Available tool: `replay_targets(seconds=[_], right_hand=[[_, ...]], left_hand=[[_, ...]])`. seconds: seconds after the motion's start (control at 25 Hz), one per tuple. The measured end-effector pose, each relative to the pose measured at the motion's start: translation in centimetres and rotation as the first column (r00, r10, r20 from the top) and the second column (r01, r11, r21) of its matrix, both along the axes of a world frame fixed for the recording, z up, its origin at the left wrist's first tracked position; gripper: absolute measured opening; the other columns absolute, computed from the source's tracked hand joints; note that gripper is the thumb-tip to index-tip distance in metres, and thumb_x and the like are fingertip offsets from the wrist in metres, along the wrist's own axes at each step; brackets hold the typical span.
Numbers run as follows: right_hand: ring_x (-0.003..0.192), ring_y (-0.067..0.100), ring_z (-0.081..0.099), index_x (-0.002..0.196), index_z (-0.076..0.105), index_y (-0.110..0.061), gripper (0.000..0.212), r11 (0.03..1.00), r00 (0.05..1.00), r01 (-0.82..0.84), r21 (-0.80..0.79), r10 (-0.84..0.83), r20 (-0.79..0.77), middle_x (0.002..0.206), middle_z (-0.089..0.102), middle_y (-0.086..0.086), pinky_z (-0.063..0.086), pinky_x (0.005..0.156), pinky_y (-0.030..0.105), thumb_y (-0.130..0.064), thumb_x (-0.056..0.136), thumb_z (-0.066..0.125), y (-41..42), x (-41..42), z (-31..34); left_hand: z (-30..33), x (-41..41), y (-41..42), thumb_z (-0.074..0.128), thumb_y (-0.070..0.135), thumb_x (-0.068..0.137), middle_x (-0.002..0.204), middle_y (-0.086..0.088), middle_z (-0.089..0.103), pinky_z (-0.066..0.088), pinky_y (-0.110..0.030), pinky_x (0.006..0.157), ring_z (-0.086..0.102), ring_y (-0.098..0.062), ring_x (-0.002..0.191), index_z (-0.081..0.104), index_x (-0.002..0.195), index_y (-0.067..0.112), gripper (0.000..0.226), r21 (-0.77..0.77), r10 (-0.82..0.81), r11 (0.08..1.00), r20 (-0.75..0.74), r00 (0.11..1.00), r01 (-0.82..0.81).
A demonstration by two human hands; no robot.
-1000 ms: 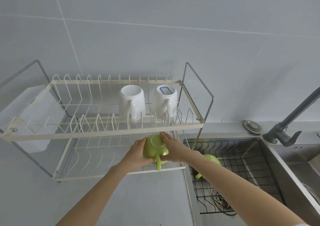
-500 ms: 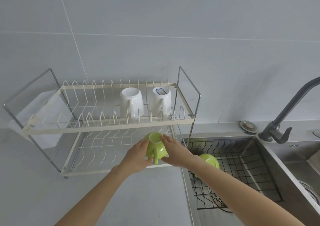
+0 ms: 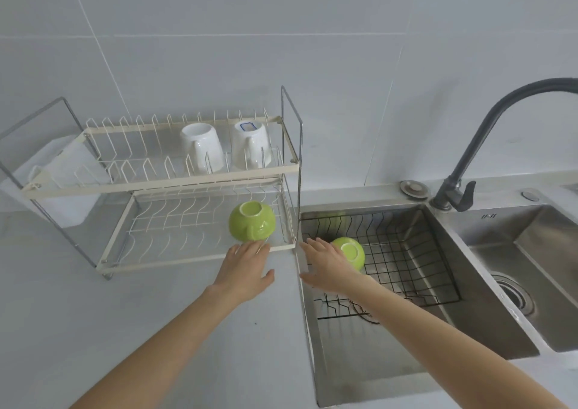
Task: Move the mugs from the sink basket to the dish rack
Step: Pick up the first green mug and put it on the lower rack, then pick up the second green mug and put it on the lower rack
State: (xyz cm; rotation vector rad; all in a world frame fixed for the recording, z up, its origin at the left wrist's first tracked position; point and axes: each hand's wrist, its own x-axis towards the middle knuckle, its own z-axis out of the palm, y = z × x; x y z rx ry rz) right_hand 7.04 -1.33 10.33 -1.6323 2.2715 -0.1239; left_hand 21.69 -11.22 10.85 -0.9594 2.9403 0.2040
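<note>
A green mug [image 3: 252,225] sits upside down on the lower shelf of the cream wire dish rack [image 3: 162,183], near its right end. Two white mugs [image 3: 202,147] [image 3: 250,144] stand inverted on the upper shelf. A second green mug [image 3: 351,251] lies in the black wire sink basket [image 3: 406,252]. My left hand [image 3: 245,271] is open, just in front of the rack's lower front rail, apart from the green mug. My right hand [image 3: 328,264] is open over the basket's left side, next to the second green mug and partly covering it.
A dark curved faucet [image 3: 488,133] rises behind the steel double sink [image 3: 444,330]. A round drain stopper [image 3: 411,187] lies on the ledge beside it. A white plastic holder [image 3: 68,170] hangs at the rack's left end. The grey counter [image 3: 125,330] spreads before the rack.
Both hands held the green mug in front of the rack; now it rests on the lower shelf and both hands have let go. My right hand has moved right, over the sink basket.
</note>
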Motion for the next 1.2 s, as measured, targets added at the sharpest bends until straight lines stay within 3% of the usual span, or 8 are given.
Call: replay_targets(seconds=[0.2, 0.56, 1.0, 1.2], right_hand=[[0.146, 0.025, 0.012, 0.146, 0.019, -0.015, 0.062, 0.998, 0.999, 0.043, 0.045, -0.044, 0.021, 0.157, 0.019, 0.008, 0.008, 0.119, 0.041, -0.028, 0.093, 0.048, 2.9, -4.0, -0.1], [0.144, 0.025, 0.018, 0.144, 0.023, -0.013, 0.062, 0.991, 0.997, 0.068, 0.113, -0.07, 0.015, 0.154, 0.025, 0.011, 0.015, 0.119, 0.04, -0.033, 0.092, 0.049, 4.9, -12.1, -2.4], [0.132, 0.03, 0.037, 0.144, 0.025, -0.014, 0.06, 0.959, 0.945, 0.2, 0.203, -0.243, 0.219, 0.145, 0.039, 0.012, 0.033, 0.108, 0.042, -0.032, 0.091, 0.048, 2.9, -18.9, -7.8], [0.126, 0.033, 0.043, 0.138, 0.032, -0.011, 0.052, 0.925, 0.871, 0.266, 0.272, -0.351, 0.342, 0.137, 0.044, 0.017, 0.04, 0.103, 0.041, -0.028, 0.091, 0.048, 1.6, -20.6, -10.6]], left_hand=[[0.1, -3.7, 2.4, 0.041, 0.029, 0.092, 0.147, -0.006, 0.036, 0.025, -0.034, 0.111, 0.031, -0.02, 0.136, 0.027, 0.139, 0.01, 0.053, 0.074, -0.031, 0.997, -0.053, 0.998, 0.034], [-1.8, -12.0, 4.3, 0.04, 0.034, 0.092, 0.148, -0.004, 0.033, 0.031, -0.036, 0.109, 0.032, -0.022, 0.135, 0.022, 0.141, 0.014, 0.057, 0.179, -0.016, 0.984, -0.002, 1.0, 0.016], [-6.4, -20.7, 1.9, 0.043, 0.038, 0.091, 0.144, -0.006, 0.038, 0.041, -0.039, 0.101, 0.039, -0.024, 0.13, 0.025, 0.14, 0.014, 0.057, 0.367, 0.072, 0.925, 0.086, 0.994, -0.099], [-9.8, -23.4, 0.3, 0.044, 0.037, 0.091, 0.137, -0.009, 0.045, 0.043, -0.039, 0.099, 0.044, -0.026, 0.124, 0.031, 0.137, 0.013, 0.054, 0.448, 0.115, 0.88, 0.118, 0.986, -0.156]])
